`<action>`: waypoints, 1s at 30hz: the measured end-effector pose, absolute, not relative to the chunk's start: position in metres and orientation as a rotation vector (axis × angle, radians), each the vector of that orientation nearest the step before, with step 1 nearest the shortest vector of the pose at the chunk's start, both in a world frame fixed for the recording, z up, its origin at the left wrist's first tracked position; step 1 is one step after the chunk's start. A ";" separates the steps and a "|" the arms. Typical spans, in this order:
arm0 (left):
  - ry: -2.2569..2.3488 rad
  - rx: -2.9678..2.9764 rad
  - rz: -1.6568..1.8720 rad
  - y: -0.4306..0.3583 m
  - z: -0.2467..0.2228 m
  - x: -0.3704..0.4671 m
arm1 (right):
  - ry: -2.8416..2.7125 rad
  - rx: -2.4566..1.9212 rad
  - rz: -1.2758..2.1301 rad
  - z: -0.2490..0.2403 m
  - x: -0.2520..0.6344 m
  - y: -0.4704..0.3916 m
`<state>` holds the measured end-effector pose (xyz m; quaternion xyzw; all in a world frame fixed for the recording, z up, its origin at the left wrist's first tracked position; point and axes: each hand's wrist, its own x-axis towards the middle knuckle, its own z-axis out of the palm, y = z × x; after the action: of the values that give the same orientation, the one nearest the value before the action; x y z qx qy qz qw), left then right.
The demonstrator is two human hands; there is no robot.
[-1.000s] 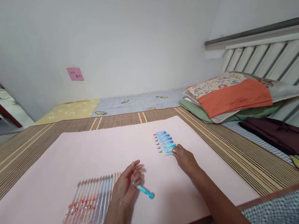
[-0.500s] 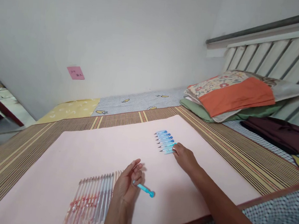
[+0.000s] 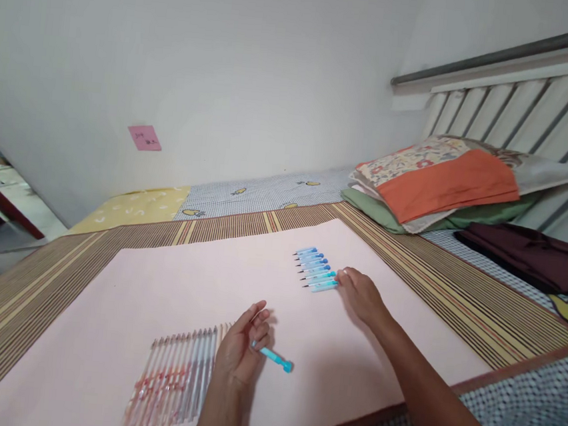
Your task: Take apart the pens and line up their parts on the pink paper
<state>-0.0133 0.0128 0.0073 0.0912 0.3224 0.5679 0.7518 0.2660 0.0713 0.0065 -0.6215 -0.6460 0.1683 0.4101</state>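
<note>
My left hand (image 3: pixel 245 350) is closed round a turquoise pen (image 3: pixel 276 359) whose knobbed end sticks out to the right. The rest of that pen is hidden by the fingers. My right hand (image 3: pixel 360 294) is pinched at the right end of the nearest light blue pen (image 3: pixel 323 286), its fingertips partly hiding that end. This pen lies in a neat row of several blue pens (image 3: pixel 313 259), dark tips to the left. Beside my left wrist, several slim clear-barrelled pens (image 3: pixel 167 382) lie side by side, partly covered by the left hand and forearm.
A pale pink sheet (image 3: pixel 102 329) lies under the pens on a striped mat (image 3: pixel 28 309). Folded pillows and cloths (image 3: pixel 448 182) are stacked at the right by a white radiator (image 3: pixel 549 118). A dark folded garment (image 3: pixel 535 257) lies in front. A pink note (image 3: pixel 144 137) is on the wall.
My right hand has shifted slightly right along the nearest light blue pen, so more of its end shows. The left hand keeps the turquoise pen almost still.
</note>
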 end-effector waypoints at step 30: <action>0.678 0.203 1.223 0.014 0.001 -0.015 | -2.135 -1.701 -0.093 -0.033 0.265 0.075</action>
<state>-0.0147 0.0141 0.0015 0.0935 0.3113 0.5617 0.7608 0.2653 0.0746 -0.0333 -0.6096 -0.7654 -0.0335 0.2036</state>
